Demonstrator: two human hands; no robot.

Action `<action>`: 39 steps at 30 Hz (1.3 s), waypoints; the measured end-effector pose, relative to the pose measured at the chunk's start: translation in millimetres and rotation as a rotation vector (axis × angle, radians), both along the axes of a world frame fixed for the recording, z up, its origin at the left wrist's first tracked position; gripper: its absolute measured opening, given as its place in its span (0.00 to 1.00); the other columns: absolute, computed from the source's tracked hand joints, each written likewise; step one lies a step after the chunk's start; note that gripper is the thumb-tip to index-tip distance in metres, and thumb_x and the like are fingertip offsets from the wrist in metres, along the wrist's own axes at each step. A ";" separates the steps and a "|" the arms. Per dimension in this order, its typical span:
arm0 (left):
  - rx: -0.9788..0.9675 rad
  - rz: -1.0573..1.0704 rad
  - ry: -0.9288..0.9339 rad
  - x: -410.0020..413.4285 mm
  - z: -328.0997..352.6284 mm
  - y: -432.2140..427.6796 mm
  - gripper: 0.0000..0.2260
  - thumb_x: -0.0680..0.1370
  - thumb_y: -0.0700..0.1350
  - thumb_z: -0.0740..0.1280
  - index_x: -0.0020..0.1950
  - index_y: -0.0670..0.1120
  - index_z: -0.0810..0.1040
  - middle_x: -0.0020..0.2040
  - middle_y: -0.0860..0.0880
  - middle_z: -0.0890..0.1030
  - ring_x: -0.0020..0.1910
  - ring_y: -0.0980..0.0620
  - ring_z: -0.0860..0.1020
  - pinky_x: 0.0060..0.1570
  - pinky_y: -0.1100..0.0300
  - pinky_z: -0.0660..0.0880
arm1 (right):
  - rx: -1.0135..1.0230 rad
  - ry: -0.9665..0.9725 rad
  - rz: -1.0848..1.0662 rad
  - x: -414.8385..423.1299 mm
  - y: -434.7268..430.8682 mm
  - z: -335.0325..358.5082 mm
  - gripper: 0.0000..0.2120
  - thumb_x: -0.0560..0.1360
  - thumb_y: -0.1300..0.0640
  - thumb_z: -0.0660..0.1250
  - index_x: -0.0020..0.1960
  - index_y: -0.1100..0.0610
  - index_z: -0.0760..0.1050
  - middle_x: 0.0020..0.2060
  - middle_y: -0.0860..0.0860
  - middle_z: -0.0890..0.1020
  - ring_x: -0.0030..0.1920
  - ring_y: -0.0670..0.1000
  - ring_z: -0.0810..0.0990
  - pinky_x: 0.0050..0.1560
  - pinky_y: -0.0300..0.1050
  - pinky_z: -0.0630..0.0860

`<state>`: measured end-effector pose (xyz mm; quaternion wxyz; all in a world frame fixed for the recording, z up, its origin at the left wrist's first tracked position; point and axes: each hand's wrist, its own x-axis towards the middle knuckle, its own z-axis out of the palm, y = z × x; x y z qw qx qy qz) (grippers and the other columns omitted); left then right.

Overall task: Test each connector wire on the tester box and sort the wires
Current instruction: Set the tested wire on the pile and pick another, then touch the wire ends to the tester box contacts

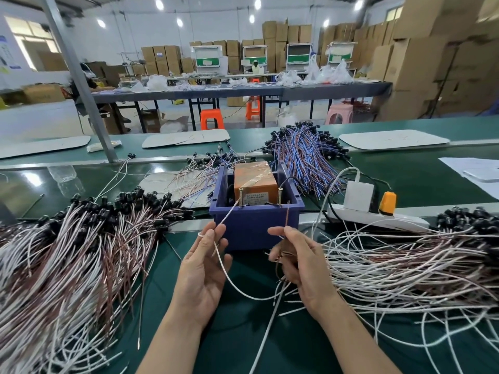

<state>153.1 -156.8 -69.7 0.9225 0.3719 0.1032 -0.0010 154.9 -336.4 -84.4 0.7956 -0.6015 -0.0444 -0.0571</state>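
Observation:
A blue tester box (pixel 256 220) with an orange block and two upright screws stands at the table's middle. My left hand (pixel 206 268) pinches a white wire (pixel 229 214) whose tip reaches the left screw (pixel 240 197). My right hand (pixel 299 263) pinches a brown wire (pixel 287 214) that rises to the right screw (pixel 280 197), and its curled fingers hold the wire's lower part. A large heap of white and brown wires with black connectors (pixel 67 255) lies on the left. Another such heap (pixel 405 268) lies on the right.
A bundle of blue and red wires (pixel 305 155) lies behind the box. A white power strip (pixel 375 214) with a charger and an orange plug sits to its right. White boards and papers lie on the far green belt. A metal post (pixel 81 85) rises at left.

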 end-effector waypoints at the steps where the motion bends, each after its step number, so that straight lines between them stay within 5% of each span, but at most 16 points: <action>1: 0.006 0.010 0.000 -1.9 -0.1 0.9 0.09 0.75 0.47 0.70 0.53 0.51 0.86 0.50 0.52 0.87 0.37 0.58 0.82 0.35 0.63 0.79 | 0.016 0.001 0.007 -2.0 0.0 0.2 0.16 0.84 0.49 0.58 0.55 0.49 0.85 0.40 0.55 0.87 0.20 0.45 0.58 0.22 0.37 0.55; 4: 0.185 0.078 0.002 -9.9 1.0 7.5 0.11 0.82 0.49 0.63 0.54 0.50 0.85 0.49 0.52 0.87 0.35 0.58 0.81 0.39 0.60 0.76 | 0.043 0.015 0.013 -9.5 2.1 2.3 0.16 0.85 0.48 0.56 0.59 0.44 0.83 0.52 0.55 0.87 0.21 0.44 0.57 0.21 0.35 0.56; 6: 0.592 0.188 0.002 -17.1 -0.8 15.4 0.15 0.85 0.52 0.58 0.53 0.51 0.84 0.43 0.52 0.87 0.36 0.57 0.83 0.40 0.57 0.76 | 0.040 0.021 -0.006 -13.9 3.6 3.3 0.16 0.85 0.47 0.55 0.60 0.42 0.81 0.54 0.52 0.87 0.21 0.44 0.57 0.21 0.34 0.58; 9: 1.209 0.285 -0.040 -29.4 -1.4 36.5 0.20 0.84 0.59 0.55 0.42 0.54 0.81 0.31 0.54 0.83 0.27 0.56 0.80 0.33 0.56 0.76 | 0.114 0.007 -0.023 -18.7 6.8 10.1 0.16 0.85 0.49 0.56 0.59 0.49 0.82 0.39 0.51 0.84 0.21 0.45 0.58 0.21 0.35 0.57; 12: 1.612 0.093 0.069 -34.2 11.9 57.5 0.21 0.84 0.57 0.57 0.39 0.52 0.82 0.26 0.56 0.81 0.25 0.59 0.78 0.37 0.58 0.77 | 0.238 -0.016 -0.035 -24.1 9.8 26.4 0.17 0.84 0.52 0.58 0.48 0.54 0.85 0.27 0.50 0.67 0.21 0.45 0.57 0.21 0.37 0.55; 14: 1.563 0.108 0.090 -38.1 28.6 66.7 0.22 0.84 0.53 0.59 0.35 0.47 0.83 0.25 0.53 0.81 0.24 0.57 0.77 0.33 0.58 0.76 | 0.302 -0.026 -0.058 -29.0 11.2 40.7 0.20 0.84 0.53 0.58 0.40 0.52 0.84 0.25 0.48 0.62 0.22 0.45 0.55 0.21 0.38 0.52; 17: 1.332 0.404 -0.029 -52.4 60.1 68.8 0.25 0.84 0.51 0.59 0.31 0.44 0.80 0.25 0.48 0.80 0.22 0.52 0.75 0.25 0.58 0.72 | 0.391 -0.049 -0.089 -34.6 14.4 65.3 0.22 0.84 0.53 0.58 0.34 0.51 0.81 0.24 0.47 0.61 0.22 0.45 0.54 0.21 0.39 0.50; 21: 1.168 0.770 -0.439 -80.4 97.8 34.6 0.20 0.84 0.54 0.55 0.39 0.50 0.79 0.30 0.49 0.80 0.25 0.58 0.73 0.23 0.69 0.66 | 0.446 -0.127 -0.092 -40.3 23.5 98.1 0.21 0.84 0.55 0.58 0.34 0.51 0.79 0.25 0.47 0.61 0.23 0.46 0.54 0.21 0.38 0.52; 24: 1.620 0.650 -0.823 -91.0 101.9 -5.8 0.11 0.82 0.51 0.58 0.55 0.51 0.79 0.52 0.55 0.82 0.51 0.61 0.75 0.54 0.66 0.70 | 0.455 -0.198 -0.081 -45.0 34.0 120.5 0.21 0.83 0.56 0.59 0.32 0.51 0.78 0.25 0.46 0.61 0.23 0.46 0.54 0.22 0.38 0.51; 27: 1.869 0.282 -0.925 -83.8 91.9 -25.0 0.20 0.83 0.54 0.55 0.73 0.49 0.72 0.63 0.54 0.80 0.66 0.53 0.73 0.72 0.59 0.59 | 0.489 -0.246 -0.062 -48.2 39.5 134.9 0.17 0.80 0.54 0.60 0.33 0.51 0.76 0.25 0.47 0.60 0.24 0.46 0.54 0.22 0.38 0.54; 30: 1.888 0.032 -0.890 -74.5 77.7 -11.5 0.20 0.86 0.55 0.52 0.76 0.53 0.67 0.56 0.54 0.83 0.57 0.51 0.77 0.62 0.68 0.62 | 0.597 -0.266 -0.080 -47.4 28.4 141.8 0.15 0.80 0.56 0.59 0.35 0.53 0.73 0.25 0.47 0.59 0.23 0.47 0.53 0.22 0.39 0.54; 33: 1.847 -0.119 -0.879 -70.0 69.1 10.4 0.19 0.84 0.58 0.49 0.68 0.55 0.73 0.55 0.56 0.83 0.51 0.52 0.80 0.53 0.56 0.75 | 0.669 -0.242 -0.121 -44.1 12.8 140.6 0.15 0.80 0.56 0.58 0.35 0.52 0.72 0.24 0.47 0.59 0.23 0.47 0.52 0.23 0.41 0.53; 37: 1.961 -0.083 -0.847 -63.9 66.7 49.0 0.22 0.81 0.64 0.41 0.56 0.56 0.70 0.40 0.55 0.81 0.36 0.51 0.78 0.40 0.54 0.74 | 0.633 -0.199 -0.135 -35.2 6.7 122.7 0.13 0.79 0.55 0.60 0.37 0.52 0.75 0.25 0.47 0.60 0.24 0.48 0.55 0.24 0.40 0.59; 39: 2.025 -0.101 -0.817 -59.4 69.2 68.2 0.17 0.81 0.62 0.41 0.50 0.58 0.65 0.32 0.55 0.75 0.29 0.52 0.75 0.33 0.57 0.72 | 0.556 -0.197 -0.160 -26.8 11.6 107.6 0.12 0.82 0.53 0.60 0.44 0.53 0.79 0.27 0.48 0.68 0.27 0.49 0.65 0.32 0.40 0.69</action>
